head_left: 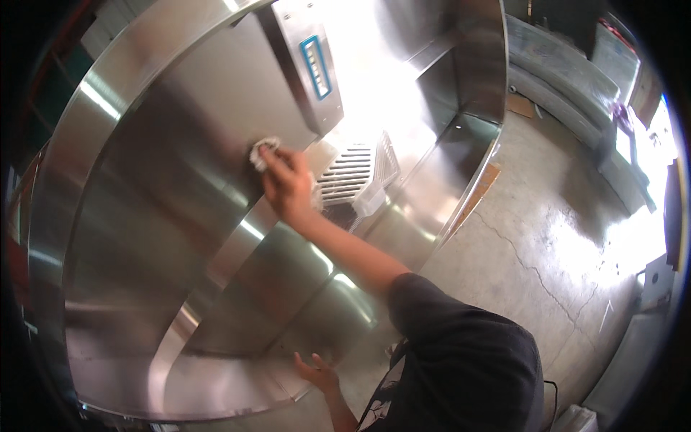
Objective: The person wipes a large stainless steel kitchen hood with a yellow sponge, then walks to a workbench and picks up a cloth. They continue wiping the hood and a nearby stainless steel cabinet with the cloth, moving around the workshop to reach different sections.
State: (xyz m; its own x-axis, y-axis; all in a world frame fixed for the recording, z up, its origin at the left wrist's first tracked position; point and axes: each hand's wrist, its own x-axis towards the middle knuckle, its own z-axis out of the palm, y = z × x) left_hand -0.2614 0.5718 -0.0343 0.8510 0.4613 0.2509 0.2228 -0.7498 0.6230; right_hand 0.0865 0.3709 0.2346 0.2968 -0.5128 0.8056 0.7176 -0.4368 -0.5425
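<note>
Against the steel cabinet front, our right hand presses a white cloth, fingers closed on it, just below the control panel. Our left hand hangs open and empty near the lower panel, likely for balance.

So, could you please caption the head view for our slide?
Right hand presses a white cloth on a stainless steel cabinet; left hand is open below.
</note>
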